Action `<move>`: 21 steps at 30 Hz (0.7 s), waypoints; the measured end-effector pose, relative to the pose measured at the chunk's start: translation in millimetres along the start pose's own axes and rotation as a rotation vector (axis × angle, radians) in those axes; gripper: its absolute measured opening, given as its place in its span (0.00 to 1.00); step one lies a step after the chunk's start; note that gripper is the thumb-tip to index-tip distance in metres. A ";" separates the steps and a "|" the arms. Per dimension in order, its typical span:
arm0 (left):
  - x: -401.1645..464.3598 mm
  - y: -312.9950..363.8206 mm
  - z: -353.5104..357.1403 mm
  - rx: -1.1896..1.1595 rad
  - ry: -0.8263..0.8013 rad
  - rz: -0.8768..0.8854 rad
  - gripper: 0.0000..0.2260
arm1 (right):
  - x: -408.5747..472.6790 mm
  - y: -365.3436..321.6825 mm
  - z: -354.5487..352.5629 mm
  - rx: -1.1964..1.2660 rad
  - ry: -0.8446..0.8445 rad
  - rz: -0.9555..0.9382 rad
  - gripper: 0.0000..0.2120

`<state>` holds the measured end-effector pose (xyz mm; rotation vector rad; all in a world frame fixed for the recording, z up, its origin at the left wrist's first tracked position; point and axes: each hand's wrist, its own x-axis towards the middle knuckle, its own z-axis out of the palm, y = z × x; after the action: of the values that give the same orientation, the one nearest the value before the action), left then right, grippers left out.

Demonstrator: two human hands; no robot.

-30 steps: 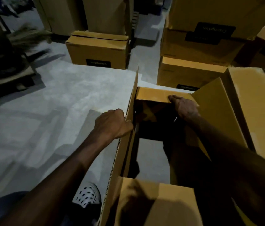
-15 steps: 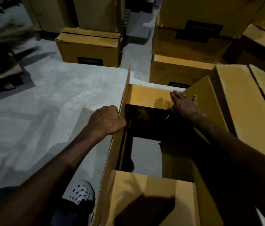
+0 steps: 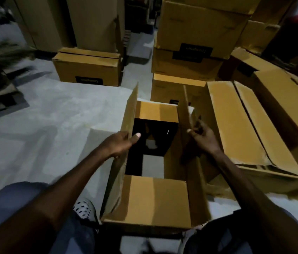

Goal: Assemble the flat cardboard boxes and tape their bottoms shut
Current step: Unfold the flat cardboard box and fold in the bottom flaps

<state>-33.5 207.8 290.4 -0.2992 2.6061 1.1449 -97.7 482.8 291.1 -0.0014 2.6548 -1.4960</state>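
Your open box (image 3: 155,198) stands on the grey concrete floor (image 3: 53,125) right in front of you, between your knees, with its short near flap (image 3: 157,200) and short far flap (image 3: 156,111) folded inward and the two long flaps standing up. Through the gap between the short flaps you can see the floor and dark shadow inside.

Your left hand (image 3: 120,143) grasps the long left flap (image 3: 126,129): the thumb lies on its inner face and the other fingers wrap round the outside. Your right hand (image 3: 202,138) holds the long right flap (image 3: 186,114) near its upper edge, fingers curled onto it; the exact grip is blurred. Both flaps stand nearly upright, the left one leaning slightly outward.

Just right of the box lies a stack of flattened cartons (image 3: 250,125), tilted and touching or nearly touching your box's right side. Farther off on the left, a closed carton with a black label (image 3: 87,68) sits on the floor. On the far right, a pile of closed cartons (image 3: 195,39) rises above another low carton (image 3: 170,87) just behind your box. A white perforated shoe (image 3: 84,209) shows near the box's near-left corner, beside your blue trouser leg (image 3: 12,202).
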 end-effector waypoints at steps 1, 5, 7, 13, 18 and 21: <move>-5.5 0.4 9.1 -0.024 -0.050 -0.007 0.30 | -7.7 -1.4 10.7 0.023 -0.049 0.022 0.24; -1.1 -15.4 43.2 0.267 -0.206 0.033 0.33 | -29.4 13.1 57.7 -0.285 -0.290 -0.114 0.21; 3.5 -24.7 54.4 0.447 -0.230 0.040 0.34 | -31.7 29.3 77.4 -0.415 -0.405 -0.169 0.23; 12.9 -33.3 76.2 0.686 -0.220 0.100 0.40 | -36.3 72.1 104.0 -0.736 -0.521 -0.098 0.36; 15.3 -47.1 103.6 0.733 -0.093 0.086 0.42 | -52.8 83.1 126.2 -1.008 -0.466 -0.123 0.32; 11.1 -48.0 114.2 0.767 -0.031 0.094 0.39 | -49.7 74.5 123.3 -1.034 -0.512 -0.110 0.32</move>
<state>-10.4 259.9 179.9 0.0107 2.8120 0.1070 -34.7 418.6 168.1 -0.5163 2.6391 0.0341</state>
